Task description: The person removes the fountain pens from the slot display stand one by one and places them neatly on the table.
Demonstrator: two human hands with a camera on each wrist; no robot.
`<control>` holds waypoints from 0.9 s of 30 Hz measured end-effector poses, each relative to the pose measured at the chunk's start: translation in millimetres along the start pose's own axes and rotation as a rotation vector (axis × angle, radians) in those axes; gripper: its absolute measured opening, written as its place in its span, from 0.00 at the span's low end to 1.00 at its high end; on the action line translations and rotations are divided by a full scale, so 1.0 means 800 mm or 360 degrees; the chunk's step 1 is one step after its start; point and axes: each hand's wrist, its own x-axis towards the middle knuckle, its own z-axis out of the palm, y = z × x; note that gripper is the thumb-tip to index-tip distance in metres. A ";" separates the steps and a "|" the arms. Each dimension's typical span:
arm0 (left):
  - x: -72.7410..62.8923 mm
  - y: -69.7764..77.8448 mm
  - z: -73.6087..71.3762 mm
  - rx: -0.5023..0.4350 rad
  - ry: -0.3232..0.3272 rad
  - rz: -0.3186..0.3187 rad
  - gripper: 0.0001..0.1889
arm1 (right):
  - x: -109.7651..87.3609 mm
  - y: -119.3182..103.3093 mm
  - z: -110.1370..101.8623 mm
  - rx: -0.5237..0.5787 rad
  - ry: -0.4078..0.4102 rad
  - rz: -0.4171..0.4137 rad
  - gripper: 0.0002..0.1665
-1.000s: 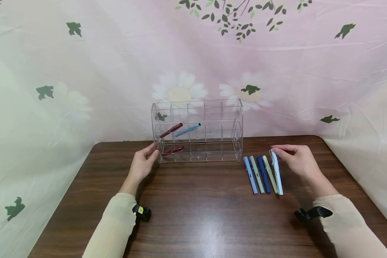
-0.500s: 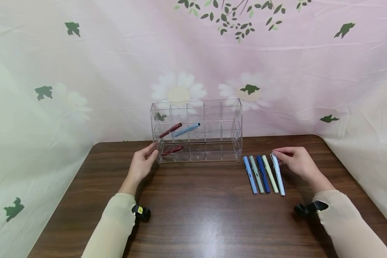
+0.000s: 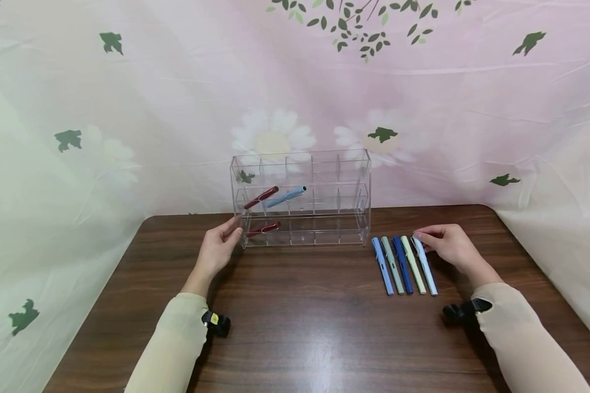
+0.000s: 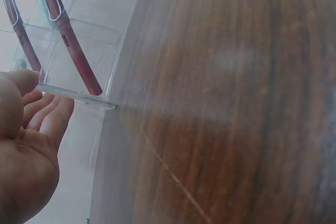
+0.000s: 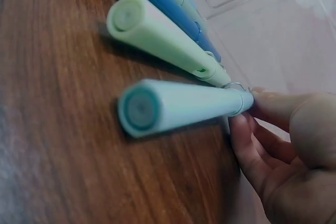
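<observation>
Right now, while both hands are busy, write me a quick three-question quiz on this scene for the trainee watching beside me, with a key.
1. Multiple choice: what does the left hand hold?
A) the table edge
B) the side of the clear rack
C) a sleeve

2. True or false: the right hand pinches the pen at the right end of the row of five pens.

3. Count: how many pens are in the clear rack, and in which colours?

Key:
1. B
2. True
3. Three: two dark red pens and one light blue pen.
</observation>
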 end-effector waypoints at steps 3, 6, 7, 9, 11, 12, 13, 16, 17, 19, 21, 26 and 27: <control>0.001 0.001 0.000 0.0006 -0.0004 -0.0006 0.26 | 0.001 -0.001 0.001 -0.0036 0.0020 -0.0012 0.24; 0.001 0.001 0.000 -0.0004 -0.0003 -0.0005 0.26 | 0.002 -0.003 0.001 -0.0089 0.0032 -0.0015 0.23; 0.001 0.001 0.000 -0.0004 -0.0001 -0.0004 0.26 | 0.002 -0.003 0.001 -0.0103 0.0034 -0.0015 0.24; 0.001 0.001 0.000 -0.0006 0.0002 0.0003 0.26 | 0.002 -0.003 0.001 -0.0139 0.0033 -0.0015 0.24; 0.001 0.000 0.000 -0.0002 0.0006 0.0008 0.26 | 0.002 -0.003 0.001 -0.0182 0.0029 -0.0019 0.25; 0.001 0.000 0.000 -0.0003 0.0008 0.0010 0.26 | 0.003 -0.003 0.001 -0.0204 0.0028 -0.0022 0.25; 0.001 -0.001 0.000 -0.0007 0.0010 0.0012 0.26 | 0.003 -0.004 0.001 -0.0227 0.0026 -0.0026 0.25; 0.000 -0.001 0.000 -0.0017 0.0013 0.0016 0.26 | 0.002 -0.007 0.001 -0.0285 0.0020 -0.0036 0.25; 0.000 0.000 0.000 -0.0017 0.0015 0.0014 0.26 | 0.002 -0.008 0.001 -0.0301 0.0020 -0.0038 0.25; 0.000 0.000 0.000 -0.0020 0.0013 0.0017 0.26 | 0.002 -0.010 0.001 -0.0332 0.0024 -0.0048 0.24; -0.001 0.000 -0.001 -0.0020 0.0011 0.0017 0.26 | 0.001 -0.013 0.002 -0.0362 0.0029 -0.0050 0.24; 0.000 -0.001 0.000 -0.0005 0.0014 0.0018 0.26 | -0.001 -0.017 0.001 -0.0394 0.0022 -0.0027 0.24; 0.000 -0.001 0.001 0.0000 0.0015 0.0022 0.26 | -0.002 -0.017 0.001 -0.0388 0.0023 -0.0021 0.24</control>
